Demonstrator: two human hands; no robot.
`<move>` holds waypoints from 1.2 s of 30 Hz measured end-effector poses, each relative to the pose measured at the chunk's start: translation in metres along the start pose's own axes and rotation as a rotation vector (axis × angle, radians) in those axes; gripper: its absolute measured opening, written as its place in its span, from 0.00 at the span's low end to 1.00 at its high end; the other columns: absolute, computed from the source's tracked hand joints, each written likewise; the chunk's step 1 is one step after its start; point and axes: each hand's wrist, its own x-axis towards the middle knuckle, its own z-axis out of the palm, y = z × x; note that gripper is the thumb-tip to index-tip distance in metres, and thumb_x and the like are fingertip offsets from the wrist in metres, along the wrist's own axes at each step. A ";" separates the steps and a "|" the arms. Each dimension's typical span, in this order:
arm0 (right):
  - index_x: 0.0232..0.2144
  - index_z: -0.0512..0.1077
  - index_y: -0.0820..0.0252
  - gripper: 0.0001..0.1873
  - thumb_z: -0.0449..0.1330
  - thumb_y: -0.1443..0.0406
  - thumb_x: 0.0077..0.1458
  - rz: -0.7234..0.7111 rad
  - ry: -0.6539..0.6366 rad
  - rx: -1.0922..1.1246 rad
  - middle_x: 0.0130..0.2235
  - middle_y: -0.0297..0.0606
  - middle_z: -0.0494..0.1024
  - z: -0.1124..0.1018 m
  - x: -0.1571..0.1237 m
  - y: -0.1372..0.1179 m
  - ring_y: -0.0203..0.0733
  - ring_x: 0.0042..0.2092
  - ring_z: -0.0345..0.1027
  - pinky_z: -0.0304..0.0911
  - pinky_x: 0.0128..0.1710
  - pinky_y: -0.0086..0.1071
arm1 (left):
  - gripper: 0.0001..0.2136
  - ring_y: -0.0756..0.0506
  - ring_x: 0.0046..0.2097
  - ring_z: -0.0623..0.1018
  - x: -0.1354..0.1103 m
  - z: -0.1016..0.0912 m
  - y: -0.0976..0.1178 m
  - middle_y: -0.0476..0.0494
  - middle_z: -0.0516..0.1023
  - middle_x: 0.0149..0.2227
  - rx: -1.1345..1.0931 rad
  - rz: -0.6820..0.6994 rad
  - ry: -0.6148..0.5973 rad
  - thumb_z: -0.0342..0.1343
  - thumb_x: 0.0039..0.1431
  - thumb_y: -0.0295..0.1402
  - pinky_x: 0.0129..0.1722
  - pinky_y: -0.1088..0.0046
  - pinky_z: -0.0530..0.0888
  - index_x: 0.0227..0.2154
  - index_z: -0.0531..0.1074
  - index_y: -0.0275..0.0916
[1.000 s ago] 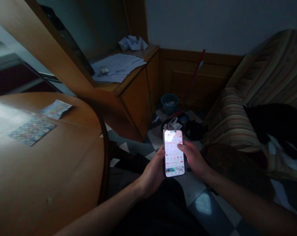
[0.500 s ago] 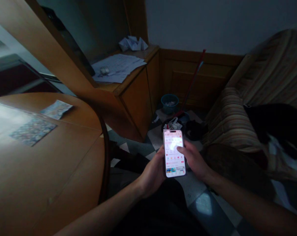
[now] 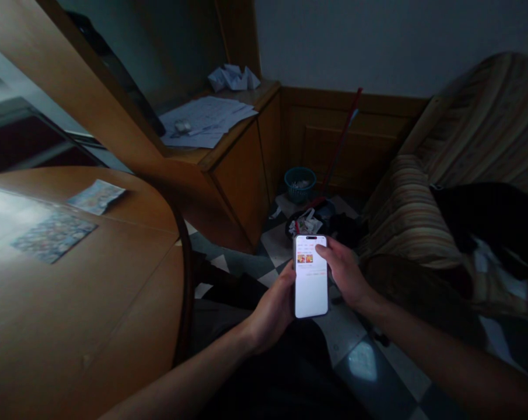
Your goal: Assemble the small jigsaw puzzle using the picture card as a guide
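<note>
Table (image 3: 115, 303) left of the phone (image 3: 311, 297), armchair (image 3: 425, 204) right, basket (image 3: 299, 195) (with scraps (image 3: 302, 184) inside, perhaps) beyond.

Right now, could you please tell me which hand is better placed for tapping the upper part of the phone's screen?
Probably the right hand: its thumb lies over the upper right of the phone, while the left hand holds the left side, thumb lower, at the edge.

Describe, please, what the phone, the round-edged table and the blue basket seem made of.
Phone: probably smooth glass, from its flat, lit screen. Table: likely varnished wood or veneer, from its brown, light-catching surface. Basket: likely semi-matt plastic, from its even blue, perforated side.
</note>
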 end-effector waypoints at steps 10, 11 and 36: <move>0.35 0.75 0.61 0.17 0.62 0.52 0.56 -0.003 0.044 -0.052 0.31 0.36 0.79 -0.002 0.001 0.006 0.42 0.32 0.72 0.64 0.31 0.32 | 0.24 0.34 0.56 0.72 0.000 -0.002 -0.004 0.35 0.72 0.58 0.033 -0.022 0.011 0.51 0.68 0.44 0.50 0.58 0.71 0.63 0.61 0.42; 0.35 0.75 0.61 0.17 0.61 0.52 0.56 -0.006 0.036 -0.057 0.31 0.36 0.79 -0.002 0.000 0.006 0.42 0.32 0.72 0.65 0.31 0.32 | 0.24 0.34 0.56 0.72 0.000 -0.001 -0.003 0.35 0.73 0.57 0.029 -0.026 0.017 0.51 0.68 0.44 0.50 0.58 0.71 0.63 0.62 0.41; 0.59 0.69 0.53 0.28 0.56 0.57 0.56 0.057 -0.199 0.078 0.34 0.36 0.81 -0.015 -0.013 0.006 0.41 0.25 0.68 0.63 0.23 0.33 | 0.19 0.38 0.48 0.75 -0.004 0.007 0.011 0.38 0.77 0.51 -0.090 -0.073 0.077 0.50 0.68 0.43 0.46 0.61 0.73 0.56 0.71 0.40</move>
